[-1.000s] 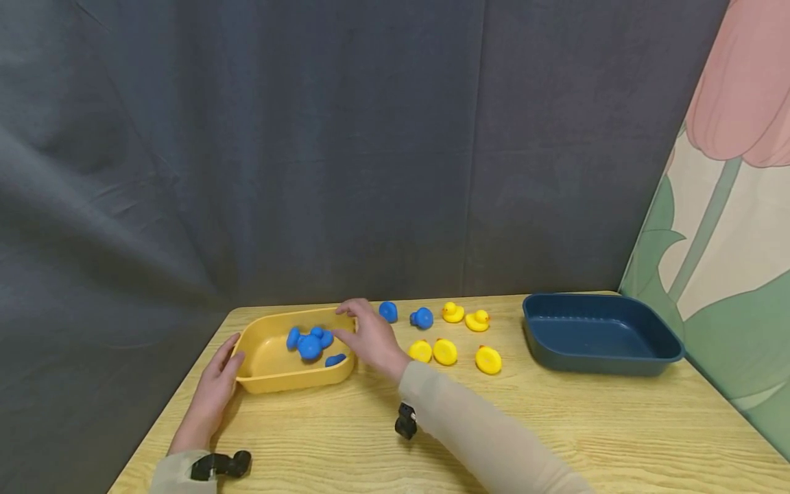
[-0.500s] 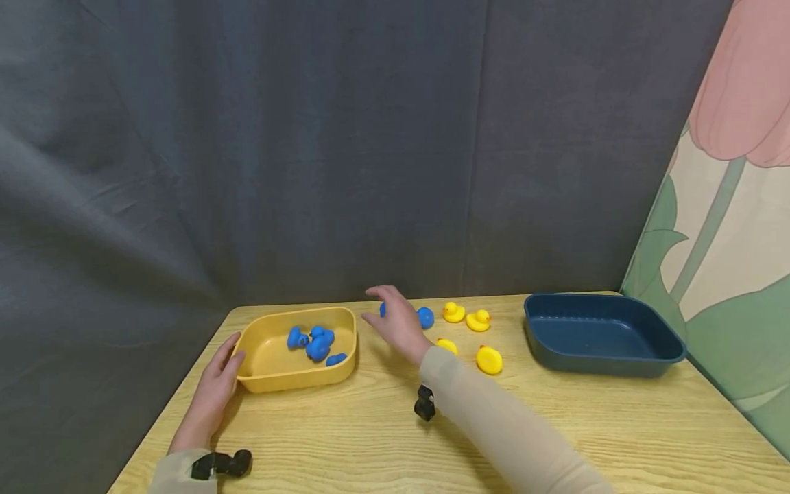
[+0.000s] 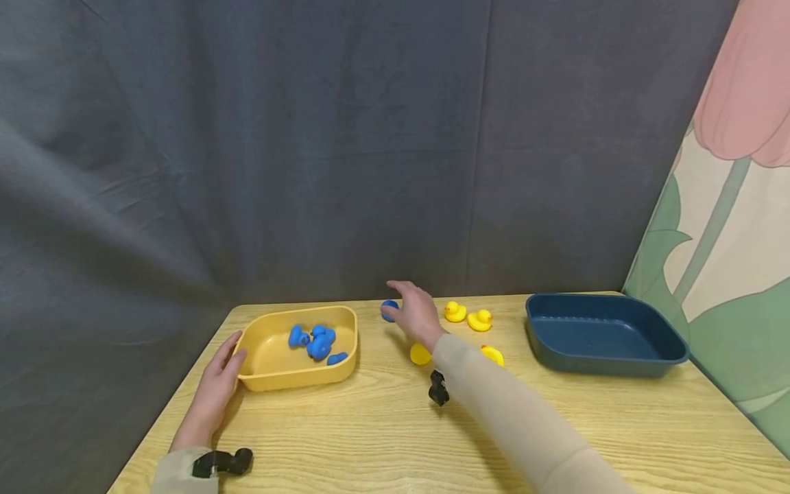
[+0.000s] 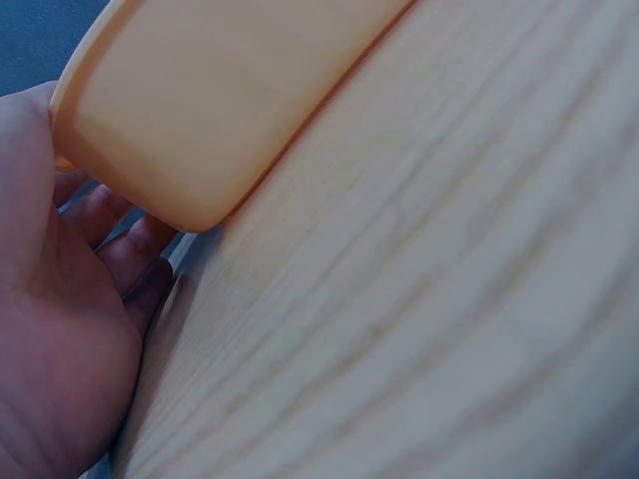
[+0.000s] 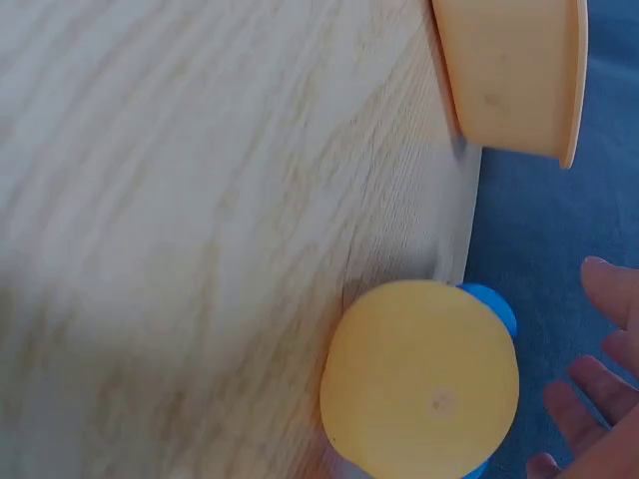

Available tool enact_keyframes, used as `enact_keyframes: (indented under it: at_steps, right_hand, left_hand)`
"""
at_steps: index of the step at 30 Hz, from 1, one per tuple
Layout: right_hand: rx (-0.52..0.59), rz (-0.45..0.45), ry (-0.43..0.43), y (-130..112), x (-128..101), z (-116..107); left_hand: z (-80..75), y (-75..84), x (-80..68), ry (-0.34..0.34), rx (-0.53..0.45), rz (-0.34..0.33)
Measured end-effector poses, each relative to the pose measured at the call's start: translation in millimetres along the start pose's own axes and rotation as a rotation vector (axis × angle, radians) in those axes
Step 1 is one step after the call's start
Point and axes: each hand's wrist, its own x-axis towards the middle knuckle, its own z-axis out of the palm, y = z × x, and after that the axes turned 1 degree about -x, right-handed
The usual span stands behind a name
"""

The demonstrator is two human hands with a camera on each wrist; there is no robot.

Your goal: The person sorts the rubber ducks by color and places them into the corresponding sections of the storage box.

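In the head view my left hand (image 3: 217,381) rests against the left end of a yellow bin (image 3: 296,379), with its thumb at the rim. The left wrist view has the fingers along the outside of the bin (image 4: 215,110). Inside lie several small blue rubber ducks (image 3: 319,347). My right hand (image 3: 415,319) hovers over the table, thumb and fingers spread apart. A blue duck (image 3: 389,311) lies just left of its fingers. Up close in the right wrist view, a yellow duck (image 5: 419,379) turns up its round base, with blue showing behind it and the hand (image 5: 604,399) beyond.
Two yellow ducks (image 3: 468,317) stand upright behind the right wrist. Other yellow ducks (image 3: 420,354) lie tipped over near the forearm, which partly covers them. A dark blue bin (image 3: 607,367) stands at the right of the wooden table (image 3: 321,439). A dark curtain (image 3: 345,151) hangs behind.
My right hand has moved right, from the yellow bin's right edge to over the ducks, and now covers the right-hand blue one. The left hand has stayed at the bin.
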Motion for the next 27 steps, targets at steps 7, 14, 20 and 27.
enact_keyframes:
  at_steps: [7,14,20,27]
  right_hand:
    - [-0.054,0.016,-0.035,7,7,0]
    - [-0.113,0.004,-0.065,11,10,-1]
    - [-0.142,0.005,-0.120,12,10,-3]
    - [-0.194,0.010,-0.188,13,13,0]
  left_hand:
    - [-0.1,-0.3,1.5,0.005,0.003,-0.011]
    - [0.4,1.6,1.1,0.003,-0.004,-0.018]
    - [0.9,0.4,1.5,0.009,-0.010,-0.014]
    - [1.0,2.0,1.0,0.021,-0.001,0.001]
